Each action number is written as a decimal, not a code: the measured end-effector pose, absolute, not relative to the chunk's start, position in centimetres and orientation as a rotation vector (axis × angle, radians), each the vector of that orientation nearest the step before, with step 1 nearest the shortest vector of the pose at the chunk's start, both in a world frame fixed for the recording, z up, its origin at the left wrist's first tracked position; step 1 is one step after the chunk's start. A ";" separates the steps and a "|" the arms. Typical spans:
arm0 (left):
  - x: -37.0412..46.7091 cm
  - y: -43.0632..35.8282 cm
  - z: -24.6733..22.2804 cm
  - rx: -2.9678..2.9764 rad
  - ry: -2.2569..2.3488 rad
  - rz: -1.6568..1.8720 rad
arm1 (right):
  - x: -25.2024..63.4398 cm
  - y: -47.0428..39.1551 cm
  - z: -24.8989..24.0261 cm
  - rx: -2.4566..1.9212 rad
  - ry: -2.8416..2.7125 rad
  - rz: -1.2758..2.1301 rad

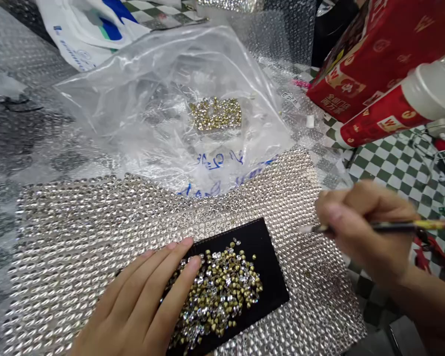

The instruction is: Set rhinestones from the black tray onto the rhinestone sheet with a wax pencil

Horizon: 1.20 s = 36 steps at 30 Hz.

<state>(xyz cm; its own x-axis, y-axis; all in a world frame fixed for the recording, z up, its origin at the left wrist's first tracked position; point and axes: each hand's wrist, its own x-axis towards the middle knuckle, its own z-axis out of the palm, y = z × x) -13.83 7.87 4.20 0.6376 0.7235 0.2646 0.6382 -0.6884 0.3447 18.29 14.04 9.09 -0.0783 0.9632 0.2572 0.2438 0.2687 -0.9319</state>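
My left hand (144, 296) rests with its fingers stretched out over the left part of a black tray (272, 277). A heap of loose rhinestones (226, 284), some with gold backs and some clear side up, is spread on the tray beside the fingertips. Under both lies a wide sheet of silvery rhinestone mesh (77, 257) with rows of settings. Slightly blurred, my right hand (367, 232) grips a slim pen-like stick (391, 227) with a dark shaft and pale pointed tip. The tip hovers over or touches the mesh right of the tray; which, I cannot tell.
A clear plastic bag (159, 113) with blue writing lies behind the mesh, gold and clear rhinestones (217, 113) showing through it. At right are a red bag (385, 49), a red-and-white bottle (393, 113) and a checkered cloth (381, 160). A white-and-blue packet (85, 34) lies back left.
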 end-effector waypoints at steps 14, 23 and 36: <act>-13.5 7.6 4.4 2.659 1.094 0.539 | 14.6 12.3 7.4 -1.061 -1.874 1.022; -13.4 7.7 4.4 2.655 1.103 0.528 | 14.5 12.2 7.4 -1.066 -1.881 0.995; -13.5 7.7 4.5 2.699 1.081 0.540 | 16.5 11.2 7.2 -1.121 -1.974 0.875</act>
<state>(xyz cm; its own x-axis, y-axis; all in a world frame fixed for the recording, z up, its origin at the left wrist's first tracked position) -13.55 7.72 4.47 0.6689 0.6951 0.2633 0.6281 -0.7180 0.2999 16.52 11.15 7.18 -0.3858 0.8917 0.2368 0.4234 0.3992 -0.8133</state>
